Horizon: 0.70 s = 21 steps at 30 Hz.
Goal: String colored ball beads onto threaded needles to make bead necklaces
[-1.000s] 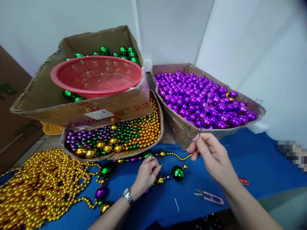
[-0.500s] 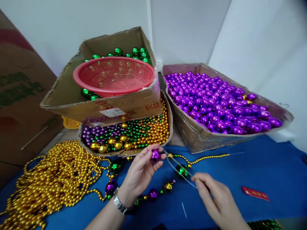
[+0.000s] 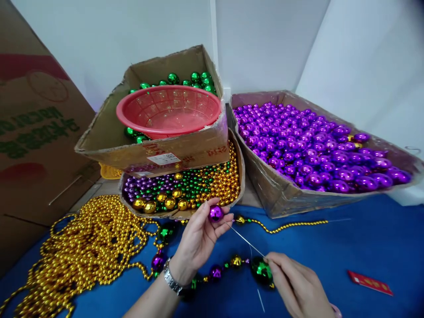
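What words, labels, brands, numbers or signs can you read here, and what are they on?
None reads clearly enough to quote.
Left carton: large green lettering, too blurred to make out.
Upper box: red print, too blurred.
Same box: white label, its print too small.
Red packet: gold marks, too small to read.

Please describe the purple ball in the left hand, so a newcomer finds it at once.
Find the red basket; below it in view is the left hand, wearing a silver wristband. The purple ball sits in its fingers, the only one a hand holds.
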Each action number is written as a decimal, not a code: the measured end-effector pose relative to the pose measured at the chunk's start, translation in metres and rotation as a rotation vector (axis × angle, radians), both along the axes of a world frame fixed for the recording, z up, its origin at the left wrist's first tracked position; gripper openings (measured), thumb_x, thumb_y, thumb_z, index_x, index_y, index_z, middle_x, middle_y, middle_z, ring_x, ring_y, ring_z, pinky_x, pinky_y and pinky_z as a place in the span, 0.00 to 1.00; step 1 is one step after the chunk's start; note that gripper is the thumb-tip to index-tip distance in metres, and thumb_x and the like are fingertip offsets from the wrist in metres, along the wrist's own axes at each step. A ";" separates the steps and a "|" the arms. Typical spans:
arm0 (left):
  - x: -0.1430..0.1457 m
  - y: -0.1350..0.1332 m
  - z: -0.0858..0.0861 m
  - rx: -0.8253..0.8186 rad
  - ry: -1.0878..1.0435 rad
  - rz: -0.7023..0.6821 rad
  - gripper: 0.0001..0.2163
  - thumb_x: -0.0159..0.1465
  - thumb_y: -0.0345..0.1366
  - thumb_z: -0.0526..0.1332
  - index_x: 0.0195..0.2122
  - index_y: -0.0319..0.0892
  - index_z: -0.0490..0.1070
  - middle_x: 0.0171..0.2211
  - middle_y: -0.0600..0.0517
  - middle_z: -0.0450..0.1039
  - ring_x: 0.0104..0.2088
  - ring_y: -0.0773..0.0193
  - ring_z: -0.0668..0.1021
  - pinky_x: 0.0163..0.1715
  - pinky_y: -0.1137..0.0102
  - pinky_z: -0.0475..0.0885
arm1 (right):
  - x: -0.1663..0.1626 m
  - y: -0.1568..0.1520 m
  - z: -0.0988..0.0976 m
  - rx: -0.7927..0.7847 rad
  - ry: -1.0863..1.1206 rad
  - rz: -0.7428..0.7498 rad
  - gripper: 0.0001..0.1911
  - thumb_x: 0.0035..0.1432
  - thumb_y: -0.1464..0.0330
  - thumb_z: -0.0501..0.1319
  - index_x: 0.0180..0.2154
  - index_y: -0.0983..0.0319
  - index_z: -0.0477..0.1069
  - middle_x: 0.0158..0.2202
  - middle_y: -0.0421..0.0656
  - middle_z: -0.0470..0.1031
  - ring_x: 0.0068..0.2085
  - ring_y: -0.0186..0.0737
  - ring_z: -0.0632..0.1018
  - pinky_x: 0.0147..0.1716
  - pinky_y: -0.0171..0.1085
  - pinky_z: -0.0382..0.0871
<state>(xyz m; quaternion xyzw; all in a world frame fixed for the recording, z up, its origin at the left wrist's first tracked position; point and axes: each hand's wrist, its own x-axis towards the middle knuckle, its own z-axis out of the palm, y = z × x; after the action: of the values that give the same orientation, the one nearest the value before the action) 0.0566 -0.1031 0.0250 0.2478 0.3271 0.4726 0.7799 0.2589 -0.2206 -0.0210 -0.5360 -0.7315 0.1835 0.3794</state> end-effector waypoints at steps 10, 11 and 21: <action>0.002 -0.002 -0.001 0.014 0.019 -0.031 0.14 0.66 0.39 0.54 0.47 0.35 0.67 0.42 0.40 0.74 0.41 0.56 0.79 0.42 0.65 0.74 | 0.000 0.006 -0.003 0.088 -0.090 -0.017 0.08 0.65 0.71 0.51 0.45 0.59 0.64 0.35 0.42 0.77 0.33 0.36 0.79 0.32 0.33 0.71; 0.002 -0.002 -0.001 0.023 0.029 -0.028 0.14 0.66 0.39 0.54 0.47 0.35 0.67 0.42 0.40 0.74 0.41 0.56 0.79 0.42 0.65 0.74 | 0.000 0.006 -0.004 0.116 -0.111 -0.023 0.09 0.65 0.72 0.51 0.45 0.60 0.64 0.35 0.43 0.77 0.33 0.37 0.79 0.32 0.33 0.71; 0.004 -0.006 0.001 0.143 0.136 0.021 0.11 0.65 0.39 0.55 0.44 0.37 0.67 0.39 0.44 0.74 0.38 0.59 0.79 0.41 0.64 0.74 | 0.003 0.008 -0.010 0.263 -0.341 -0.037 0.12 0.62 0.75 0.51 0.47 0.64 0.66 0.25 0.43 0.72 0.24 0.40 0.74 0.25 0.38 0.65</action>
<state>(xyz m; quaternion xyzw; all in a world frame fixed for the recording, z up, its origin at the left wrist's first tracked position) 0.0611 -0.1089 0.0262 0.3307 0.3474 0.4849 0.7313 0.2615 -0.2130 -0.0308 -0.5187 -0.7927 -0.0139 0.3200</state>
